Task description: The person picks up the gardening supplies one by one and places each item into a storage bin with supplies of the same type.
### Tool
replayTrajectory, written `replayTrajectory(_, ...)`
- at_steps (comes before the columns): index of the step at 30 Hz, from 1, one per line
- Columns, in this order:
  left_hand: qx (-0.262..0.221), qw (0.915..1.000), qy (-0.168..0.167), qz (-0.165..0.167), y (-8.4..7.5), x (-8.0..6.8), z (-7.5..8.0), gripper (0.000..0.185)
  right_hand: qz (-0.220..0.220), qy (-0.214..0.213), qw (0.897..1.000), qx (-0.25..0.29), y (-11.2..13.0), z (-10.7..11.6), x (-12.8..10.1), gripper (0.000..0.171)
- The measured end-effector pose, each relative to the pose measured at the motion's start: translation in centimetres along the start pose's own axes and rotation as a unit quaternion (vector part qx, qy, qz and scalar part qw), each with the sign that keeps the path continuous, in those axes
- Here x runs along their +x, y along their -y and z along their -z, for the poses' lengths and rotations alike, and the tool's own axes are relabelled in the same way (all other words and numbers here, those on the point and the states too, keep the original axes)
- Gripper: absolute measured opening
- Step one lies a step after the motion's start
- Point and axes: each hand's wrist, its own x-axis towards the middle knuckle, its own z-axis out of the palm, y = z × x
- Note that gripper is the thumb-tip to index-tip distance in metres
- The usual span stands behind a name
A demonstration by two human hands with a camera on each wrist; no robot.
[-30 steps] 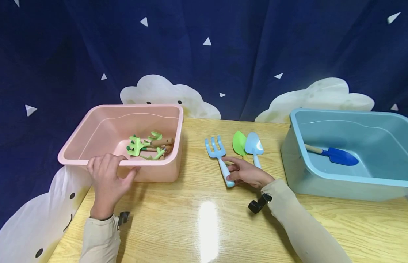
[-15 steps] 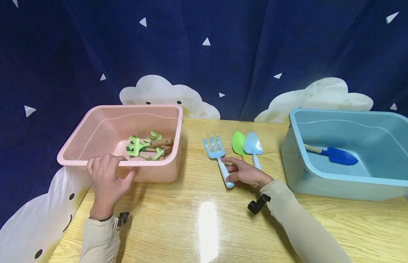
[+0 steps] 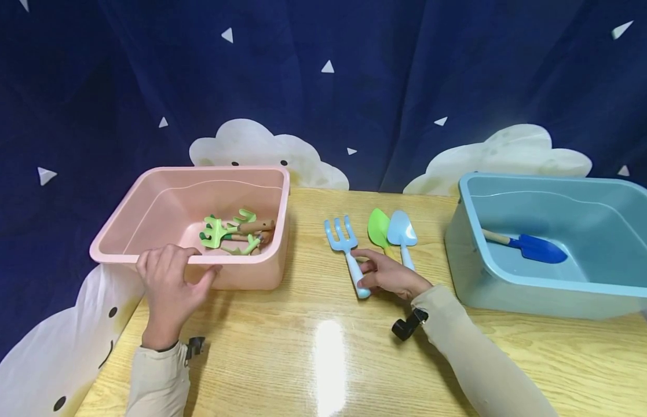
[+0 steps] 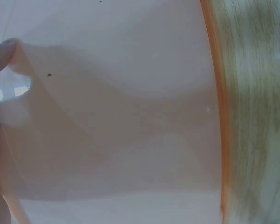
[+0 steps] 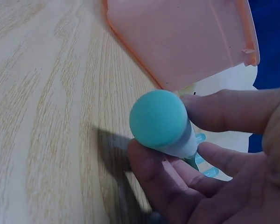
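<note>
My left hand point(image 3: 172, 284) grips the front rim of the pink bin point(image 3: 246, 274), fingers over the edge and thumb along the outside. In the left wrist view, the bin's wall point(image 4: 130, 116) fills most of the picture. A light-blue hand fork point(image 3: 353, 266) points its tines away from me, between the two bins. My right hand point(image 3: 393, 275) pinches its handle between thumb and fingers. The right wrist view shows the handle's round turquoise end point(image 5: 158, 119) facing the camera. Just right of the fork are a green trowel point(image 3: 378, 226) and a light-blue trowel point(image 3: 401, 229), their handles partly behind my hand.
Several green rakes point(image 3: 215, 231) with brown handles lie in the pink bin's right part. A blue bin point(image 3: 456, 260) at the right holds a dark-blue trowel point(image 3: 541, 249). Behind the wooden table point(image 3: 271, 359) hangs a navy curtain point(image 3: 281, 75) with white clouds.
</note>
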Motion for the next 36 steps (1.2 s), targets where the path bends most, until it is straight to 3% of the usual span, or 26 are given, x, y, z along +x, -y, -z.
replayTrajectory(17, 0.003, 1.0000, 0.006, 0.000, -0.1, 0.1, 0.2, 0.045, 0.026, -0.007, 1.000, -0.011, 0.7, -0.3, -0.3, 0.081)
replayTrajectory(25, 0.005, 0.9999, 0.010, 0.004, -0.1, 0.0, 0.3, 0.046, 0.062, 0.001, 0.998, -0.025, 2.2, 0.0, -1.0, 0.080)
replayTrajectory(36, 0.002, 0.9999, 0.013, 0.004, -0.1, -0.1, 0.3, 0.047, 0.071, 0.001, 0.997, -0.023, 4.3, 0.6, -2.3, 0.083)
